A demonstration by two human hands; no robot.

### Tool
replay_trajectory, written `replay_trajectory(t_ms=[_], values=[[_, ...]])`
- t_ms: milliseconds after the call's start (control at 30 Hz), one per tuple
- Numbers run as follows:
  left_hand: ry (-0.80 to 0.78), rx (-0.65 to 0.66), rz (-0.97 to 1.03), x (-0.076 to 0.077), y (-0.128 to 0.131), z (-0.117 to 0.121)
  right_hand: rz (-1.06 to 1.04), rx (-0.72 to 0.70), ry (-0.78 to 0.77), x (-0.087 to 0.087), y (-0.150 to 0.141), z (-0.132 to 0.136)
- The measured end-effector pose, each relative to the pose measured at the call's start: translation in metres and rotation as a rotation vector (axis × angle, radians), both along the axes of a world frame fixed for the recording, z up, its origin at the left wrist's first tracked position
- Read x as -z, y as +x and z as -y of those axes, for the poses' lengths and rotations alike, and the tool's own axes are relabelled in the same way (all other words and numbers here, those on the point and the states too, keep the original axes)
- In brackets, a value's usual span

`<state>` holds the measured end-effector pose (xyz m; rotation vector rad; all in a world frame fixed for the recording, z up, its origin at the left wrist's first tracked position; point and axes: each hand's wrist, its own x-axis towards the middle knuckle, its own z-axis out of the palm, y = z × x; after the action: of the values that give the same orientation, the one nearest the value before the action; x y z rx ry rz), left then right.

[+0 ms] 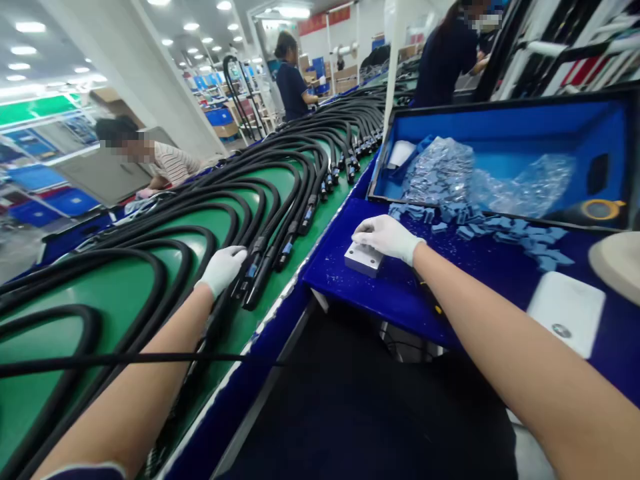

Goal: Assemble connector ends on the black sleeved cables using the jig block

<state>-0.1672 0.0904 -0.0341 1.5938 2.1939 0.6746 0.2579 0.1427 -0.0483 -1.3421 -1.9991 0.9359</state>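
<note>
In a white glove, my left hand is closed around a black hose near its end, among the many curved hoses on the green conveyor belt. Several hose ends beside it carry small blue pieces. My right hand, also gloved, rests on a small silver metal block at the left edge of the blue table. Its fingers are pinched together at the block's top; whatever lies between them is hidden. Small holes show in the block's upper face.
Loose blue clips are scattered before a blue bin with plastic bags in it. A white box and a tape roll lie at right. Co-workers stand along the belt. A thin black cord crosses in front.
</note>
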Motion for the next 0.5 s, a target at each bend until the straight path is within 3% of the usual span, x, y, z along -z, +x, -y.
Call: replay_trajectory(t_ms=[133,233,333,400,500], values=[[-0.230,-0.047,-0.122,0.017,-0.043,0.072,0.056,0.007,0.060,0.002,0.000,-0.001],[-0.322,-0.024,-0.099,0.012,-0.058,0.099,0.069,0.017,0.035,-0.001,-0.002,0.003],[-0.302,0.050,-0.007,-0.019,-0.062,0.102,-0.003,-0.044,0.011,-0.008,-0.018,0.022],[-0.243,0.103,0.133,-0.045,-0.050,0.095,-0.086,-0.167,0.012,-0.013,-0.040,0.045],[-0.005,0.195,0.633,-0.072,-0.004,0.080,-0.229,-0.414,-0.059,-0.016,-0.087,0.084]])
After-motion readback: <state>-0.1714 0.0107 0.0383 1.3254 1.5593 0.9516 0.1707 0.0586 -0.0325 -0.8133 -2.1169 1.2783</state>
